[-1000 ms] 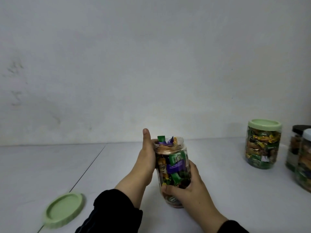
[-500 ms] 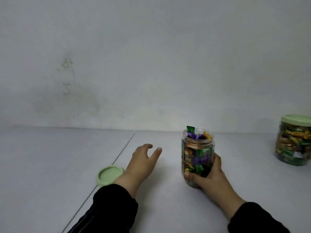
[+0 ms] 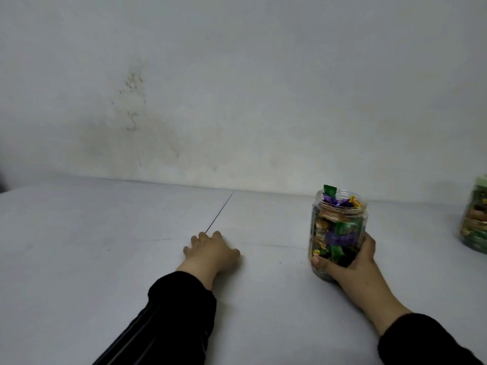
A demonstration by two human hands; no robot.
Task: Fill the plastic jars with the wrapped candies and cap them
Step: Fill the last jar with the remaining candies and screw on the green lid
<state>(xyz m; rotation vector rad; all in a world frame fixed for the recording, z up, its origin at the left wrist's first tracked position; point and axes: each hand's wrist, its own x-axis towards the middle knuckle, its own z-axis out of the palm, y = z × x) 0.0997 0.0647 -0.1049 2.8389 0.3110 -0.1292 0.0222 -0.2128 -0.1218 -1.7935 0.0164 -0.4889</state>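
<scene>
Our right grip (image 3: 353,262) wraps the lower part of the uncapped jar (image 3: 338,230), upright on the counter (image 3: 263,299), candies (image 3: 340,201) heaped past its rim. Our left grip (image 3: 210,251) lies palm-down, fingers curled; whether it covers anything we cannot tell.

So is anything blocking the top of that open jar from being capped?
Yes. A green wrapper and some purple ones poke up above the rim of the jar, right where a cap would sit. Nothing else is over the mouth; the right hand grips it low on the side.
</scene>
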